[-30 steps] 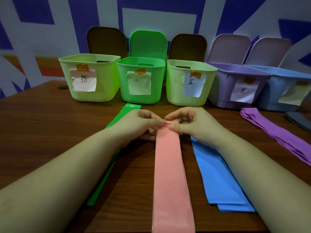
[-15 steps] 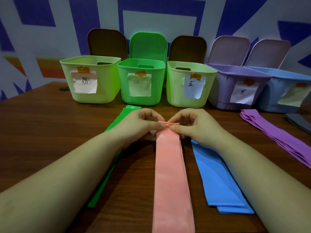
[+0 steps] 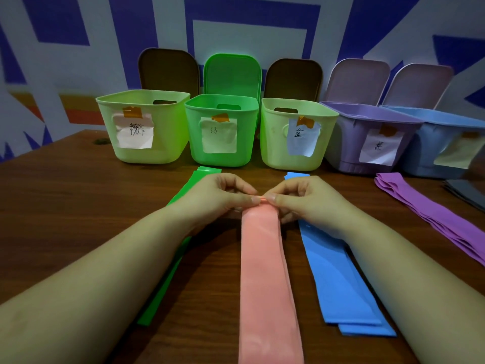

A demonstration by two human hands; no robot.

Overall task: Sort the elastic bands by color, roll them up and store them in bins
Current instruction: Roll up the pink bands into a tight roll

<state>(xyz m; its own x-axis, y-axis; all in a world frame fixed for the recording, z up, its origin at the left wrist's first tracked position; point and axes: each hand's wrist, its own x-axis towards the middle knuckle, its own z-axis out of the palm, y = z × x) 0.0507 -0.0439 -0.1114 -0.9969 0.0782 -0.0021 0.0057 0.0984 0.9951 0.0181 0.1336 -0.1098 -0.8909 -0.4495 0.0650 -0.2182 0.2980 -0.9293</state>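
- pink band [image 3: 265, 271] runs down the middle of the brown wooden table [image 3: 65, 206], from my hands toward the bottom edge of the view.
- my left hand [image 3: 210, 198] and right hand [image 3: 307, 200] meet at the far end of the pink band; thumbs and forefingers are pinched shut on that end, which looks folded or curled over into a thin edge between the fingertips [image 3: 253, 199].
- green band [image 3: 168, 277] lies flat to the left of the pink one, partly under my left wrist and forearm.
- blue bands [image 3: 338, 279], at least two stacked, lie flat to the right, partly under my right wrist.
- purple bands [image 3: 430, 214] lie well apart at the right; a dark grey band [image 3: 464, 191] shows just beyond them at the frame edge.
- five bins stand in a row at the far side, lids tipped up behind them: pale green bin [image 3: 165, 143], bright green bin [image 3: 244, 143], second pale green bin [image 3: 273, 148], purple bin [image 3: 346, 145], blue bin [image 3: 425, 153].
- each bin has a taped paper label on its front; i cannot read the writing with any confidence.
- from this angle i see only the inner back walls of the three green bins, and i cannot tell what, if anything, any bin holds.
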